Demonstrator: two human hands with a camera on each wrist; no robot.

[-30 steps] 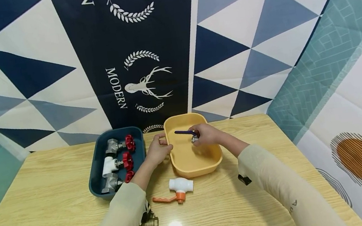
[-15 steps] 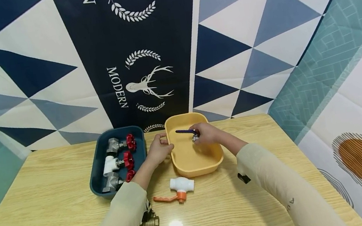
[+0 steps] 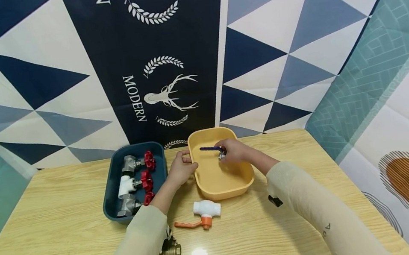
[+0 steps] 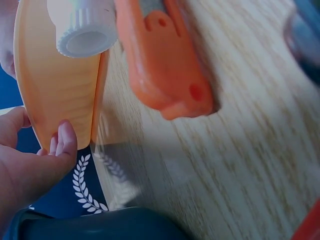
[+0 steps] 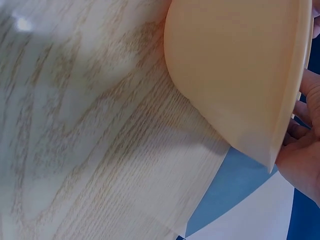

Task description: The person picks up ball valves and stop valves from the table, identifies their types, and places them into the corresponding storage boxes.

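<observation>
My left hand [image 3: 182,170] holds the left rim of a yellow plastic bin [image 3: 211,182], thumb at the rim and fingers along the outer wall. In the left wrist view, that hand [image 4: 37,160] shows at the bin's side wall. Inside the bin, my right hand [image 3: 232,151] grips a small metal ball valve [image 3: 221,156] with a dark blue lever handle [image 3: 209,148] pointing left. The fingers cover much of the valve body. In the right wrist view, the bin's outer wall [image 5: 240,65] hides the valve.
A dark blue bin [image 3: 110,200] on the left contains several red-wheeled valves [image 3: 147,180]. In front of the yellow bin lies a white plastic ball valve [image 3: 206,208] with an orange lever. A brass valve [image 3: 172,252] sits partly under the left sleeve. A patterned cloth backs the table.
The head view has shifted slightly, so the scene sits a little further right. Both hands keep their holds, with no clear movement relative to the bin.
</observation>
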